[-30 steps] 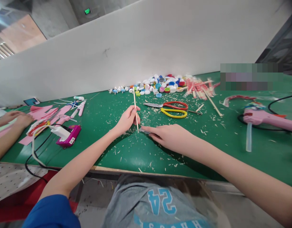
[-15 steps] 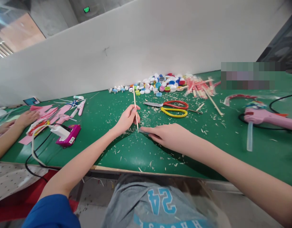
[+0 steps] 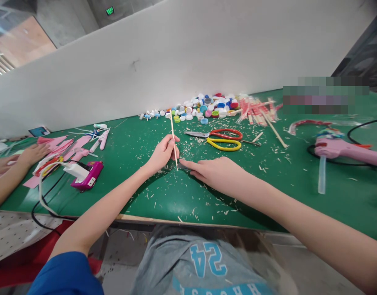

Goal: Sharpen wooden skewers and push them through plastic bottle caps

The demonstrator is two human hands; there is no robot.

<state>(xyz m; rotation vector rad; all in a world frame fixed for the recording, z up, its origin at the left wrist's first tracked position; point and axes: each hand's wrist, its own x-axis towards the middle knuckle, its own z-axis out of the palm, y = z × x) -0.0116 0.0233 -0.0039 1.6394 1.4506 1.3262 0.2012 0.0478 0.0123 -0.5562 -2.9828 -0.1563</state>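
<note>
A thin wooden chopstick [image 3: 172,123] stands at a steep slant in my left hand [image 3: 162,154], pinched between thumb and fingers, with its lower end pointing down at the table. My right hand [image 3: 218,172] is closed on a small grey blade [image 3: 183,166], index finger stretched along it. Most of the blade is hidden under the fingers. Its tip is close beside the chopstick's lower end; I cannot tell if they touch. Pale wood shavings [image 3: 193,143] lie scattered around both hands. Scissors with one red and one yellow handle [image 3: 225,146] rest beyond my right hand.
Bottle caps [image 3: 203,109] are heaped along the grey partition [image 3: 120,78]. Wrapped chopsticks [image 3: 257,110] lie right of them. A pink glue gun [image 3: 335,149] with its cord is at the right. A purple power strip [image 3: 88,176] and another person's hands [image 3: 34,155] are at the left.
My right index fingertip and the blade have shifted slightly up beside the chopstick's lower end. My left hand keeps its hold, and the whole view has moved a little.
</note>
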